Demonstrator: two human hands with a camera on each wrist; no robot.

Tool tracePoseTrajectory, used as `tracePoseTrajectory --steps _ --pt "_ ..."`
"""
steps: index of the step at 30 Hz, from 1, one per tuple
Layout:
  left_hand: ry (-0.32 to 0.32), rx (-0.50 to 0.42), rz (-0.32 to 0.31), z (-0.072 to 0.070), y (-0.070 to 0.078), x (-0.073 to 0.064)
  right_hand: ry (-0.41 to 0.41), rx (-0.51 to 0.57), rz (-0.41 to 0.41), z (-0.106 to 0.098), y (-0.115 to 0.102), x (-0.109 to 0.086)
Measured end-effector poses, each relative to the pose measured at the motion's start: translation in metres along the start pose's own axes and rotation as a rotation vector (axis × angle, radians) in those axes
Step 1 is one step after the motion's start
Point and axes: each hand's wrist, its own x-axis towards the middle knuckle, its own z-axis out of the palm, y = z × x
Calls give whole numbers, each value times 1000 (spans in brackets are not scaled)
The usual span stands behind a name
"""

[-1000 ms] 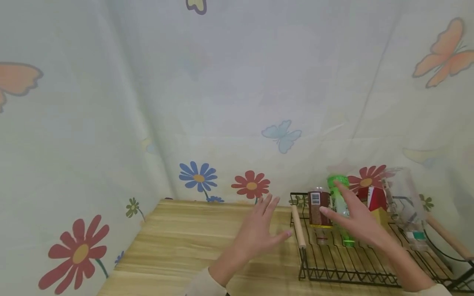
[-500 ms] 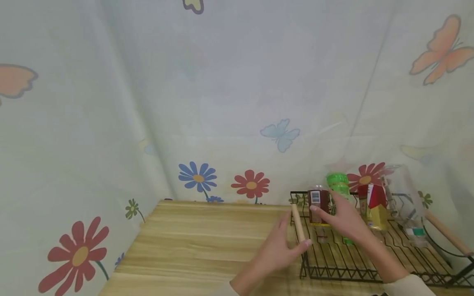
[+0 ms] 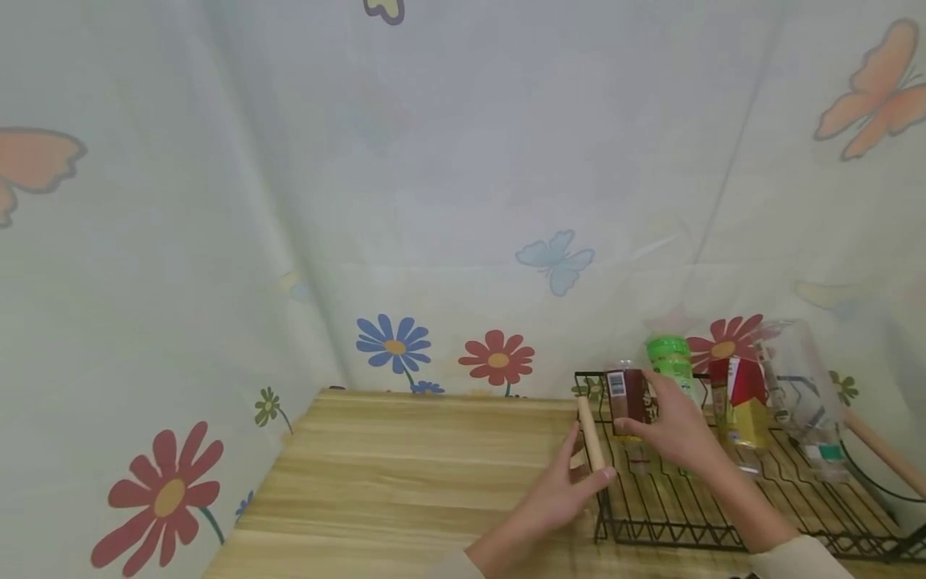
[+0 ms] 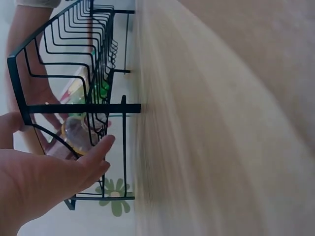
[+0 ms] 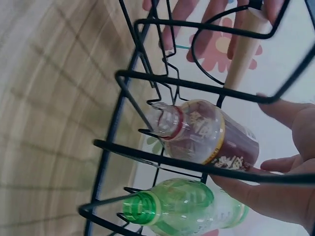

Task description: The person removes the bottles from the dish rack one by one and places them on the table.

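Note:
A black wire rack (image 3: 673, 532) with wooden handles stands on the table. Several plastic bottles are upside down in it, necks toward the table. My right hand (image 3: 680, 426) holds the bottle with the dark red-brown label (image 3: 628, 400), thumb on its near left side and fingers round the right. Its clear shoulder and neck poke between the wires in the right wrist view. At the rack's left end, my left hand (image 3: 555, 490) grips by the wooden handle (image 3: 591, 434). The left wrist view has its thumb at the frame's top corner and its fingers (image 4: 101, 152) lower down.
Right behind the held bottle is a green-tinted bottle (image 3: 669, 350). Further right are a bottle with a red and gold label (image 3: 741, 402) and a large clear bottle (image 3: 799, 386). A second wooden handle (image 3: 882, 450) lies at the right. Flowered curtains (image 3: 463, 201) stand behind the table (image 3: 405, 466).
My left hand has moved right from above the table to the rack's left handle. My right hand has come left and down from near the green bottle onto the dark-labelled bottle.

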Motion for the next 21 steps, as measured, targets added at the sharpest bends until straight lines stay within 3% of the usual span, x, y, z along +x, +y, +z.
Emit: tracePoseTrajectory --steps 4,10,21 --pt "-29 -88 11 0 2 0 25 7 30 4 3 1" --pt "-65 -130 23 1 7 4 6 36 126 7 9 2" --pt "20 -19 20 -1 0 4 -107 57 191 20 15 5"
